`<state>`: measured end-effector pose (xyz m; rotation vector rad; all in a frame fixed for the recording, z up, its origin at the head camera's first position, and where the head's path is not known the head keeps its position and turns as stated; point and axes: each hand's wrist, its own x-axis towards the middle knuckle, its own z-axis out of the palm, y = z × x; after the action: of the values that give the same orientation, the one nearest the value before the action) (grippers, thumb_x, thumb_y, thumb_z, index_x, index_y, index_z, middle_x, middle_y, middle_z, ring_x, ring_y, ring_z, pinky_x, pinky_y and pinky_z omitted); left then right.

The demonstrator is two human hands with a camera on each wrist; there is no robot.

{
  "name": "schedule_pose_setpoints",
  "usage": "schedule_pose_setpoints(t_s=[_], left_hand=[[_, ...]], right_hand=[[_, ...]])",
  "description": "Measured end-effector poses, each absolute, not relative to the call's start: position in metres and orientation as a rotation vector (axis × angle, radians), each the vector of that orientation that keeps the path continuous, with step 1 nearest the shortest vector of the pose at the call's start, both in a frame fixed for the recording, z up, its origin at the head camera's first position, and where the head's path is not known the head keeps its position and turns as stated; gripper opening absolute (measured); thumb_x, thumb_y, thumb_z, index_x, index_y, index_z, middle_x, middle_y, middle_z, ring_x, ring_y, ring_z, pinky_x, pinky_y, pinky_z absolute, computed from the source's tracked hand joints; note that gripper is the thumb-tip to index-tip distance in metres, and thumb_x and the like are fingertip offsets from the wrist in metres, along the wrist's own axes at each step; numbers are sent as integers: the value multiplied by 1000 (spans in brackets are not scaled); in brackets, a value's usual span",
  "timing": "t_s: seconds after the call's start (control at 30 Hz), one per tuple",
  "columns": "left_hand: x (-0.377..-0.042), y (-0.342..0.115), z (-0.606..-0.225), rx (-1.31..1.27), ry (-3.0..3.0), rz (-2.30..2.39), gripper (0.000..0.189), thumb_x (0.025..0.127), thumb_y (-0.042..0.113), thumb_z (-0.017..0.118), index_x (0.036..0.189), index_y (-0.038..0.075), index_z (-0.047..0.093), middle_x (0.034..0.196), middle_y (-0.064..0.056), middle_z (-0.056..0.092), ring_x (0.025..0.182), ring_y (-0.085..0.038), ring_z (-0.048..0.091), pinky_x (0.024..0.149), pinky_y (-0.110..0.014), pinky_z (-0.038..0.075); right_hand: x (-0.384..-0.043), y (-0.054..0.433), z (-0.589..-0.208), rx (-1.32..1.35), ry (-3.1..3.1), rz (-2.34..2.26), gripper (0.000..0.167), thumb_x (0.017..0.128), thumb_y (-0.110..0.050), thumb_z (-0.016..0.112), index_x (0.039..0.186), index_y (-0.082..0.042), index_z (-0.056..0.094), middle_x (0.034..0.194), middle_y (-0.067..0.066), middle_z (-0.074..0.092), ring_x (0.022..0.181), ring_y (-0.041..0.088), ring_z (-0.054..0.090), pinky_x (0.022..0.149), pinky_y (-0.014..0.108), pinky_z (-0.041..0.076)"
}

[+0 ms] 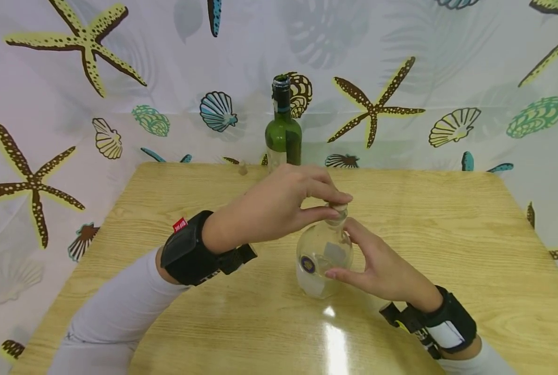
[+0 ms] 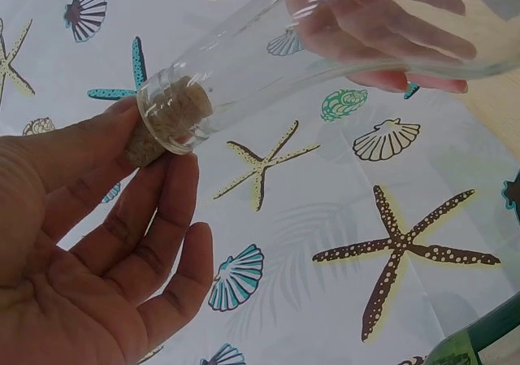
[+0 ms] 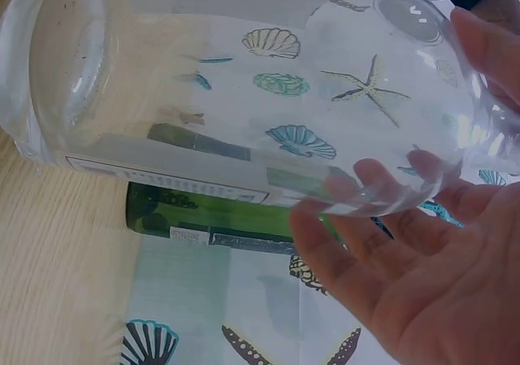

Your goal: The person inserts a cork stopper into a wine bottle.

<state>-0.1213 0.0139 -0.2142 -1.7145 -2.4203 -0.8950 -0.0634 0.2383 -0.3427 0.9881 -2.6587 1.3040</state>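
Observation:
A clear, round-bodied glass bottle [image 1: 318, 247] with a small dark round emblem stands on the wooden table. My left hand [image 1: 279, 205] comes over its top and pinches a cork [image 2: 150, 145] between thumb and fingers. In the left wrist view, part of that cork sits inside the bottle's mouth and part sticks out. With thumb and fingers around the shoulder, my right hand [image 1: 382, 260] holds the bottle from the right. The right wrist view shows the bottle's transparent body [image 3: 244, 97] with a label strip along it; the fingers curve round the neck end.
A green wine bottle [image 1: 283, 138] stands at the table's back edge, behind the left hand. Left of it lies a small tan object [image 1: 243, 167], too small to identify. A curtain [image 1: 260, 31] printed with starfish and shells hangs behind the wooden table [image 1: 447, 224].

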Motion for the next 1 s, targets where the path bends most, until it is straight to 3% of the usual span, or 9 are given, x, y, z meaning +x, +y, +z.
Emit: schedule_pose_setpoints(t_s=[0.27, 0.43, 0.57, 0.73, 0.83, 1.0], left_hand=[[-112, 16, -217, -1590, -2440, -841, 27, 90, 16, 72, 115, 8, 73, 90, -1, 64, 76, -11, 59, 67, -18, 44], [-109, 14, -220, -1567, -2430, -875, 26, 91, 16, 71, 116, 7, 72, 93, -2, 64, 79, -11, 58, 69, -18, 44], [-109, 9, -233, -1592, -2371, -998, 43, 92, 17, 69, 132, 4, 59, 112, -4, 62, 96, -11, 58, 84, -19, 45], [-111, 0, -261, -1617, -2317, -1168, 68, 93, 24, 69, 149, 7, 35, 145, -7, 44, 127, -15, 46, 105, -27, 37], [-112, -4, -280, -1597, -2352, -1241, 72, 93, 26, 69, 151, 8, 30, 151, -6, 36, 138, -15, 35, 112, -33, 31], [-110, -9, -308, -1549, -2451, -1294, 70, 94, 27, 67, 151, 10, 31, 151, -4, 36, 139, -13, 32, 112, -35, 30]], right_hand=[[-57, 231, -339, 909, -2619, 1174, 75, 80, -22, 83, 140, -16, 39, 130, -3, 49, 114, 18, 51, 87, 43, 50], [-54, 229, -339, 887, -2635, 1105, 80, 80, -25, 82, 144, -15, 35, 133, 0, 48, 113, 20, 51, 86, 41, 48], [-54, 227, -339, 900, -2664, 1087, 75, 82, -29, 80, 141, -16, 35, 134, 0, 46, 120, 19, 48, 93, 43, 46], [-49, 222, -335, 869, -2654, 1095, 88, 79, -32, 83, 147, -16, 28, 142, 3, 39, 132, 22, 39, 103, 49, 38], [-44, 217, -332, 810, -2597, 1099, 103, 77, -31, 85, 154, -16, 19, 151, 7, 31, 139, 25, 32, 106, 53, 35], [-35, 203, -337, 697, -2444, 1061, 93, 84, -48, 74, 153, -8, 26, 150, 11, 35, 134, 29, 38, 96, 53, 42]])
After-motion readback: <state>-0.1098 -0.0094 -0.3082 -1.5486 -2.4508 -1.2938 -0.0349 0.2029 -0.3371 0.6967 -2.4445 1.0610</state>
